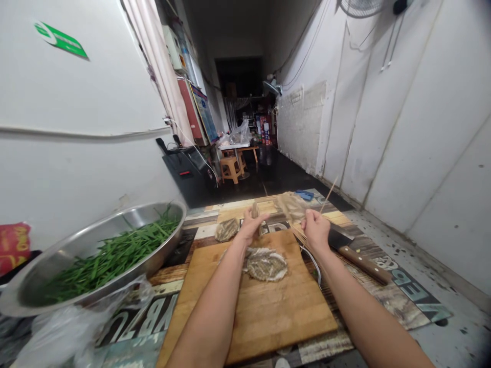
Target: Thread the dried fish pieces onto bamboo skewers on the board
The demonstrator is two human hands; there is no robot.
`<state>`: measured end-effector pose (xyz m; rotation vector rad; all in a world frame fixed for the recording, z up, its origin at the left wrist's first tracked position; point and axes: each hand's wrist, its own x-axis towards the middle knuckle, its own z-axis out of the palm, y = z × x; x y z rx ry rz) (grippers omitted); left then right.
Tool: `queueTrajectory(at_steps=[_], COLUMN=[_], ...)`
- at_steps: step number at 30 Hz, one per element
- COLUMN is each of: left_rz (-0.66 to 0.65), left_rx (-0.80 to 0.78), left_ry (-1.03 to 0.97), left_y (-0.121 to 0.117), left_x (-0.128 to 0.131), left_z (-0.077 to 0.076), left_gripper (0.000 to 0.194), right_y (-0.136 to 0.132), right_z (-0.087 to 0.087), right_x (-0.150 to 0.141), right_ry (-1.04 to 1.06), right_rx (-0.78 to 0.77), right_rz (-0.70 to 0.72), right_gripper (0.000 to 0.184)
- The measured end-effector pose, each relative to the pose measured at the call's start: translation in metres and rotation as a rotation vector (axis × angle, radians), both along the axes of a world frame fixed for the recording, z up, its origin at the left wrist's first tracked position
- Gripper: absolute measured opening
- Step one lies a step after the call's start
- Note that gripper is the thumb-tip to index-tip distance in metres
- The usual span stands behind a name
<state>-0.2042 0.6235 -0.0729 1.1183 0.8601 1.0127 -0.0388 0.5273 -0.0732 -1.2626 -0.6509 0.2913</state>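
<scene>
My left hand (251, 226) is closed in a pinch on a small brownish piece of food at the far edge of the wooden cutting board (253, 312). My right hand (316, 227) is closed around a thin bamboo skewer (329, 193) that points up and away. A flat grey-brown slab of meat (266, 265) lies on the board just below my hands. Another piece of the same meat (226, 229) lies beyond the board on the left. A bundle of skewers (291, 205) lies behind my hands.
A large steel bowl (46, 266) of green stalks stands at the left. A cleaver with a wooden handle (362, 263) lies right of the board. The printed mat (153, 317) covers the table. A corridor with stools (231, 168) runs ahead.
</scene>
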Motion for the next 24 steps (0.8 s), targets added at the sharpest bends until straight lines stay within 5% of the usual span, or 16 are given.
queueTrajectory(at_steps=[3,7,10,12,16,18,24], left_rz=[0.292,0.244,0.223,0.081,-0.218,-0.222,-0.025], left_rx=[0.225,0.423,0.501,0.505,0.482,0.486,0.429], left_ry=[0.415,0.650,0.425,0.202,0.005,-0.003,0.060], left_y=[0.006,0.002,-0.006,-0.014,-0.031,-0.034,-0.027], left_x=[-0.008,-0.007,0.003,0.013,0.030,0.035,0.035], left_z=[-0.007,-0.010,-0.004,0.000,0.000,-0.004,-0.008], left_gripper=[0.083,0.070,0.048,0.039,0.060,0.061,0.011], right_y=[0.000,-0.004,-0.007,-0.008,-0.007,-0.007,-0.007], right_z=[0.001,0.005,0.006,0.005,0.000,-0.002,-0.006], right_x=[0.005,-0.004,-0.013,-0.017,-0.019,-0.018,-0.013], right_ry=[0.015,-0.073,-0.115,-0.122,-0.226,-0.282,-0.341], right_rx=[0.002,-0.009,-0.030,-0.041,-0.051,-0.049,-0.089], right_rz=[-0.031,0.038,0.055,0.050,0.031,0.027,0.035], right_gripper=[0.025,0.028,0.029,0.030,0.032,0.032,0.032])
